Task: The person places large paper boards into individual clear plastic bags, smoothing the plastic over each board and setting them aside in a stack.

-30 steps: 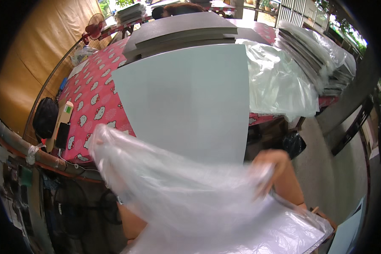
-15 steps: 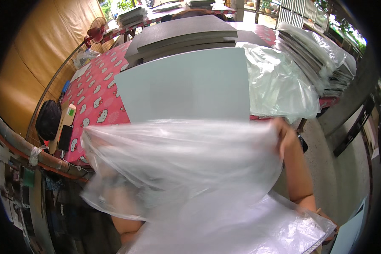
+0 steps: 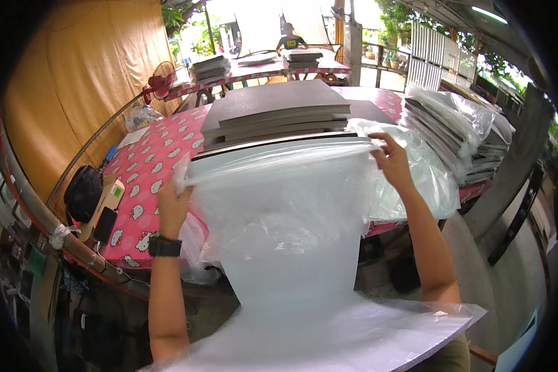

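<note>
A clear plastic bag (image 3: 279, 211) is stretched crosswise over a pale blue-white flat panel (image 3: 297, 276), near the panel's far edge. My left hand (image 3: 175, 201), with a dark watch on the wrist, is closed on the bag's left corner. At the right corner, my right hand (image 3: 392, 162) pinches the gathered plastic. The panel runs from the stack toward my body. Whether its far edge lies inside the bag I cannot tell. A pile of clear plastic sheeting (image 3: 353, 335) spreads close in front of me, over the panel's near part.
Grey panels (image 3: 279, 102) are stacked on a table with a pink patterned cloth (image 3: 144, 208). Crumpled plastic (image 3: 415, 167) and wrapped panels (image 3: 443, 130) lie at right. A black bag (image 3: 84, 193) and phone (image 3: 105, 224) sit at left. Another person (image 3: 291, 41) is far behind.
Both hands have moved away from me, carrying the bag from a blurred sweep near my body to the panel's far end. The view has tilted up, showing the person at the back.
</note>
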A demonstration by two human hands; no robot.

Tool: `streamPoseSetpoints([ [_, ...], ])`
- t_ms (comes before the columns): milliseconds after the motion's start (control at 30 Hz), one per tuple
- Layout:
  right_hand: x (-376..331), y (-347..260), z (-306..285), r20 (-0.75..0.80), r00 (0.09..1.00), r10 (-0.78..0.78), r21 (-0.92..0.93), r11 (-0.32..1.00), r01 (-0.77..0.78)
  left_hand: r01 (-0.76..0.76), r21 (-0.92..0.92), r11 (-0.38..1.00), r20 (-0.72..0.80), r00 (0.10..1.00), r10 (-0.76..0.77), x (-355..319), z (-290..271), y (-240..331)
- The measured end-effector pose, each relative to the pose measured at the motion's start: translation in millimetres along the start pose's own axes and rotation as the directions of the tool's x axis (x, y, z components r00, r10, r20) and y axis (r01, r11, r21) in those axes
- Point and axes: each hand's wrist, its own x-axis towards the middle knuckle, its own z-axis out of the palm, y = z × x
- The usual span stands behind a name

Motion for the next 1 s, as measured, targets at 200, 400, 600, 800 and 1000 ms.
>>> streamPoseSetpoints([
  [200, 0.0, -30.8, -27.3, 0.44, 0.82, 0.365, 0.63, 0.525, -0.572, 0.587, -0.391, 0.709, 0.374, 0.805, -0.461, 15.9, -57.3, 8.0],
  [400, -54.1, 74.6, -13.3, 0.574, 0.627, 0.526, 0.271, 0.601, -0.752, 0.884, -0.358, 0.301, 0.726, 0.466, -0.505, -46.7, -31.0, -42.9],
  [600, -174.0, 87.1, -6.9, 0.537, 0.591, 0.602, 0.401, 0.435, -0.806, 0.946, -0.325, -0.006, 0.685, 0.231, -0.69, -185.9, -35.8, -16.8],
  [800, -317.1, 184.3, 10.7, 0.516, 0.611, 0.6, 0.28, 0.557, -0.782, 0.874, -0.332, -0.356, 0.692, -0.03, -0.721, -345.0, -32.8, -32.5],
  [1000, -366.0, 260.0, 83.4, 0.089, 0.695, 0.713, -0.232, 0.694, -0.682, 0.935, 0.099, 0.34, 0.29, 0.299, -0.909, -430.5, 39.0, -80.6],
])
